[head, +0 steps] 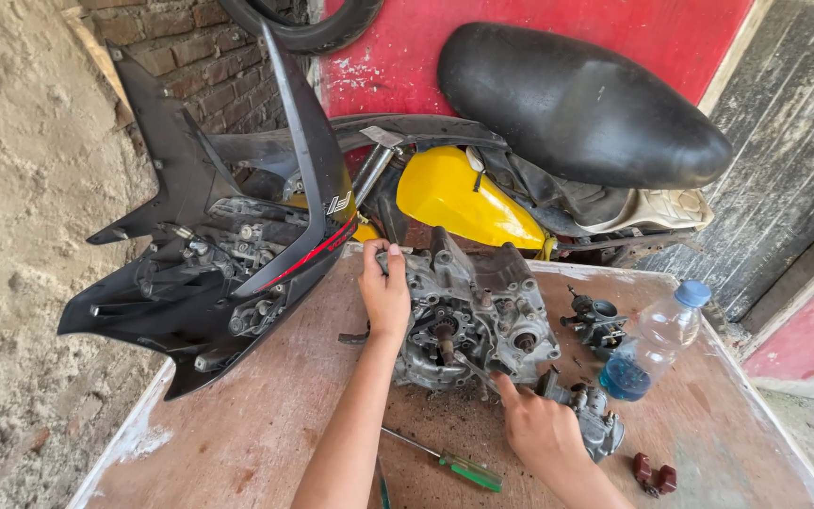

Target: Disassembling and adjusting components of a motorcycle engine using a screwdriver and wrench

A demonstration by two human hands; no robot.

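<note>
A grey, dirty engine case [475, 311] lies in the middle of a worn wooden table [256, 415]. My left hand [383, 287] rests on the case's left edge, fingers curled over its top corner. My right hand [537, 429] is at the case's lower right, its forefinger stretched out along a thin metal tool [471, 363] whose tip points at the shaft in the case. Just right of that hand lies a grey carburettor [595, 415].
A green-handled screwdriver [449, 462] lies near the table's front. A clear bottle with blue liquid [654, 341], a second carburettor [597, 322] and small red parts [654, 474] sit at right. Black fairing panels [209, 254], a yellow tank cover [463, 198] and a black seat [577, 99] crowd the back.
</note>
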